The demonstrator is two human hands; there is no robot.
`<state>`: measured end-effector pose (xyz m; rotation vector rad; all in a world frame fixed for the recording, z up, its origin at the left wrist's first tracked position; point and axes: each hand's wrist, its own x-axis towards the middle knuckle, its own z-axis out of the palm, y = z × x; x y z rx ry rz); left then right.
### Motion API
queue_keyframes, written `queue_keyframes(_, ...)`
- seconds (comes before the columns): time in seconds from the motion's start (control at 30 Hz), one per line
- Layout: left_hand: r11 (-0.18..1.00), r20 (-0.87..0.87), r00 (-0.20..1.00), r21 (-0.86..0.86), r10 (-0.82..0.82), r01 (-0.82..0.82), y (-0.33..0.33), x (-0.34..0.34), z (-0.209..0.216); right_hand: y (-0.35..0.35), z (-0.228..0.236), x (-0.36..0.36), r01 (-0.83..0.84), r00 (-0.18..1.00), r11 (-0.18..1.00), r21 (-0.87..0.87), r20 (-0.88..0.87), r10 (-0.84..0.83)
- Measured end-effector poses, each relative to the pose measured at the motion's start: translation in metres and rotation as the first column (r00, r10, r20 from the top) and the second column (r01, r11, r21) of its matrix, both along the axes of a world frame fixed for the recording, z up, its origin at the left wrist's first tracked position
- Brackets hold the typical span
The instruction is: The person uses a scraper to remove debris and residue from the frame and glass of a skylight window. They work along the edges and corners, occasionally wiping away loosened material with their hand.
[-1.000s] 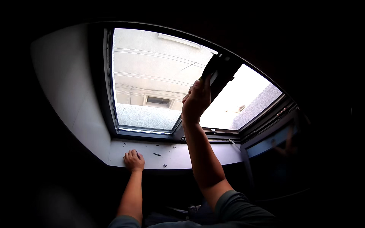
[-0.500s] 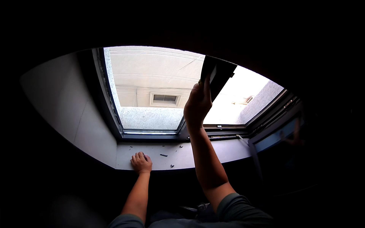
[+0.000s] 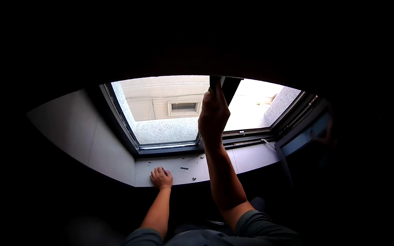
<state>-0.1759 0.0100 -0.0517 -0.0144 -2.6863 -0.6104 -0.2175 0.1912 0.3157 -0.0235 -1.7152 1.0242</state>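
High in view, right hand (image 3: pixel 214 117) wrapped round lower end of slim dark piece (image 3: pixel 214 82), exact kind unclear to us. Likely stiff, light, smooth; we'd hold low, thumb along side. Dark window mullion (image 3: pixel 231 90) behind. Left hand (image 3: pixel 161 177) on white windowsill (image 3: pixel 141 175), fingers curled by small dark object (image 3: pixel 165 172); can't tell if clamped. Nearby: screw-like bit (image 3: pixel 194 178), dark strip (image 3: pixel 184 168).
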Motion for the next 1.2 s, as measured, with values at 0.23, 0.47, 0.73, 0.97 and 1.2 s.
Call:
queue_keyframes(0.23,1.000,-0.011,1.000,0.009,-0.026,0.026,0.005,0.000,0.000,0.020,0.018,0.004,0.015,0.996,0.997,0.070,0.083,-0.021)
queue_keyframes(0.47,0.999,-0.014,0.999,-0.025,-0.029,0.029,0.005,0.000,-0.003,0.028,-0.002,-0.028,0.202,0.979,0.959,0.201,-0.052,-0.196)
queue_keyframes(0.73,0.999,-0.034,0.999,-0.037,-0.014,0.013,0.002,0.000,-0.005,0.043,-0.024,-0.017,0.378,0.925,0.813,0.442,-0.207,-0.317)
queue_keyframes(0.97,1.000,0.030,0.999,0.026,-0.012,0.011,0.002,-0.001,-0.001,0.041,-0.101,0.128,0.002,0.985,0.895,0.447,0.151,-0.078)
queue_keyframes(1.2,0.487,-0.195,0.948,0.821,-0.251,0.298,0.085,-0.043,0.200,0.085,-0.145,0.366,0.141,0.760,0.910,0.390,0.546,-0.352)
